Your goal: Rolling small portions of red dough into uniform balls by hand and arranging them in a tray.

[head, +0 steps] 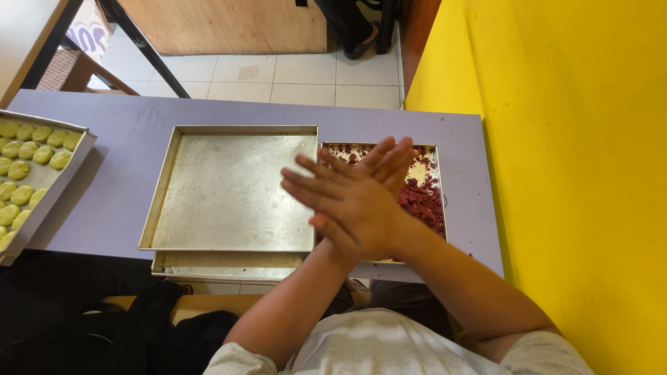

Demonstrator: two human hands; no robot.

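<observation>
Both hands are pressing flat together above the near right part of the table (pixel 125 132), palm against palm and crossed at an angle. The right hand (pixel 351 208) is lying on top with its fingers straight and spread, pointing toward the left; the left hand (pixel 389 158) is showing beneath it only as fingertips pointing toward the far right. Neither hand is visibly gripping anything, and whether something is lying pressed between the palms cannot be told. Directly under the hands, at the right end of the table, a small metal tray (pixel 436 173) is holding crumbly dark red filling (pixel 420 198), heaped toward its right side. Just beside it to the left, a large empty metal tray (pixel 229 191) is sitting on another tray at the near edge. At the left edge, well apart from the hands, a third tray (pixel 66 173) is carrying rows of pale green dough pieces (pixel 28 170). Judging from this, one tray is already standing filled, the large tray is not yet receiving any pieces, and much red filling is remaining unused.
</observation>
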